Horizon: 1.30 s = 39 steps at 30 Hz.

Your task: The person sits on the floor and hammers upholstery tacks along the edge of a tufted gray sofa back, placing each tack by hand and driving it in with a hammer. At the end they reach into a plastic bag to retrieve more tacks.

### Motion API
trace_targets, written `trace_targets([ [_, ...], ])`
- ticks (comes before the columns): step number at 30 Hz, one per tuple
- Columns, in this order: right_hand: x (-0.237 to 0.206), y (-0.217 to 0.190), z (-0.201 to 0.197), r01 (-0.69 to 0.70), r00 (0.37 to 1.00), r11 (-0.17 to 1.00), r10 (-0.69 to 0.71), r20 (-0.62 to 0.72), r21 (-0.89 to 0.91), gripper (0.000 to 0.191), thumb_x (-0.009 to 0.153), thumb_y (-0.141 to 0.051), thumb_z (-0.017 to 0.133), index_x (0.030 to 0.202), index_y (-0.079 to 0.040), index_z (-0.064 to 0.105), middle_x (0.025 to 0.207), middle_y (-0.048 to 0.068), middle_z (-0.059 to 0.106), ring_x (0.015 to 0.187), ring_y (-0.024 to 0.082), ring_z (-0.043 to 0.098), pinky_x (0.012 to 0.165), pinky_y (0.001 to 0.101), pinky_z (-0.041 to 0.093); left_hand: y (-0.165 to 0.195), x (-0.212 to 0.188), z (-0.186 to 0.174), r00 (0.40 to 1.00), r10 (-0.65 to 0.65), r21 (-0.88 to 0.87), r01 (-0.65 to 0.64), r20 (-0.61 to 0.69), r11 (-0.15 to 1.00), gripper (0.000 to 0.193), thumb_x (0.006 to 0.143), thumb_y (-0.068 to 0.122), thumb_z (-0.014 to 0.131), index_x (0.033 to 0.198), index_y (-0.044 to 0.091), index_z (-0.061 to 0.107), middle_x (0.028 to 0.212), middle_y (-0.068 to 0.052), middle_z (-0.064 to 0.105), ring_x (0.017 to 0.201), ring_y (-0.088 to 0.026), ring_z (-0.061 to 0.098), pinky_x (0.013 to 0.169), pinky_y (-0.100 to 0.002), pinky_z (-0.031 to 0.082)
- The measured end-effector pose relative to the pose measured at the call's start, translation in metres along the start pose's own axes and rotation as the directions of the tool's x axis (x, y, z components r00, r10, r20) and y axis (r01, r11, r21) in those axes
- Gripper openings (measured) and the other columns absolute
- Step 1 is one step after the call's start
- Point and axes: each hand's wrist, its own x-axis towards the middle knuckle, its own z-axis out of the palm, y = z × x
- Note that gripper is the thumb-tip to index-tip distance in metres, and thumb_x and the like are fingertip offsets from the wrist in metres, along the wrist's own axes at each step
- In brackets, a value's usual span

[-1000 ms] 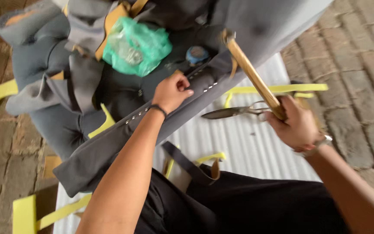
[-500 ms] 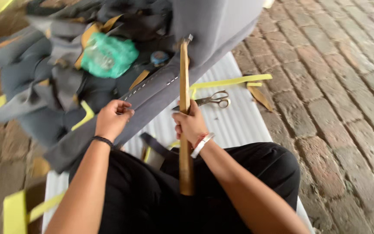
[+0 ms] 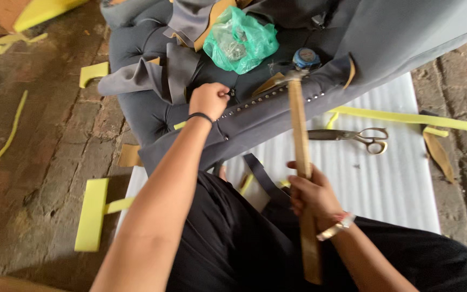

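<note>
My right hand [image 3: 313, 194] grips the long wooden handle of a hammer [image 3: 299, 124]; its metal head rests near the row of silver studs [image 3: 266, 100] on the edge of a grey upholstered furniture piece [image 3: 385, 38]. My left hand [image 3: 209, 100], with a black band at the wrist, is closed and pinches something small against the fabric edge at the left end of the stud row; the thing itself is too small to tell. The hammer handle runs down past my right wrist over my black-clad lap.
A green plastic bag [image 3: 239, 40] of small hardware and a blue tape measure [image 3: 305, 57] lie on the upholstery. Scissors [image 3: 352, 135] lie on the white foam sheet [image 3: 395, 178]. Yellow foam offcuts [image 3: 90, 213] are scattered on the brick floor [image 3: 39, 140].
The hammer has swung from raised at the right, to upright in front of me, and its head is now down at the stud row. My left hand stays on the fabric edge.
</note>
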Motion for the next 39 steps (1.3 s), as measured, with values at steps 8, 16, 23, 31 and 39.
trace_targets([
  [8, 0.029, 0.004, -0.01, 0.007, 0.994, 0.998, 0.0, -0.113, 0.061, 0.036, 0.088, -0.008, 0.058, 0.123, 0.0, 0.059, 0.056, 0.004, 0.048, 0.041, 0.014, 0.044, 0.036, 0.0314, 0.038, -0.02, 0.019, 0.035, 0.999, -0.029, 0.113, 0.032, -0.026, 0.993, 0.02, 0.076, 0.025, 0.082, 0.096, 0.026, 0.081, 0.088, -0.007, 0.069, 0.085, -0.031, 0.07, 0.07, -0.046, 0.055],
  [16, 0.059, -0.028, -0.011, 0.136, 0.964, 0.96, -0.185, -0.189, -0.243, 0.018, 0.094, -0.011, 0.067, 0.099, 0.006, 0.066, 0.06, 0.009, 0.059, 0.044, 0.016, 0.051, 0.039, 0.0324, 0.037, 0.004, 0.019, 0.012, 0.996, -0.033, -0.206, 0.015, -0.086, 0.978, 0.005, 0.083, 0.018, 0.077, 0.086, 0.015, 0.078, 0.084, -0.006, 0.076, 0.077, -0.023, 0.073, 0.07, -0.039, 0.057],
  [23, 0.076, -0.051, -0.019, 0.247, 0.938, 0.968, -0.251, -0.239, -0.046, 0.016, 0.092, -0.011, 0.066, 0.098, 0.004, 0.07, 0.062, 0.008, 0.062, 0.044, 0.016, 0.055, 0.04, 0.0319, 0.045, 0.127, -0.053, 0.076, 0.881, -0.001, -0.755, 0.405, 0.472, 0.516, 0.028, 0.082, -0.005, 0.052, 0.098, 0.005, 0.073, 0.081, -0.003, 0.068, 0.07, -0.011, 0.065, 0.059, -0.028, 0.056],
  [31, 0.07, -0.053, -0.027, 0.334, 0.915, 0.942, -0.313, -0.257, 0.042, 0.012, 0.092, -0.008, 0.068, 0.095, 0.003, 0.07, 0.062, 0.008, 0.061, 0.044, 0.016, 0.055, 0.041, 0.031, 0.045, 0.121, -0.059, 0.083, 0.816, 0.068, -0.767, 0.507, 0.574, 0.393, 0.006, 0.096, 0.003, 0.06, 0.099, 0.004, 0.066, 0.084, 0.001, 0.065, 0.072, -0.01, 0.066, 0.065, -0.028, 0.06],
  [39, 0.085, -0.054, -0.028, 0.256, 0.924, 0.967, -0.248, -0.29, -0.01, 0.011, 0.09, -0.008, 0.069, 0.09, 0.003, 0.068, 0.062, 0.008, 0.061, 0.043, 0.016, 0.053, 0.038, 0.0322, 0.043, 0.125, -0.052, 0.081, 0.939, 0.17, -0.633, 0.062, 0.299, 0.772, 0.008, 0.089, 0.007, 0.071, 0.097, 0.007, 0.07, 0.081, -0.004, 0.07, 0.07, -0.019, 0.068, 0.061, -0.032, 0.054],
])
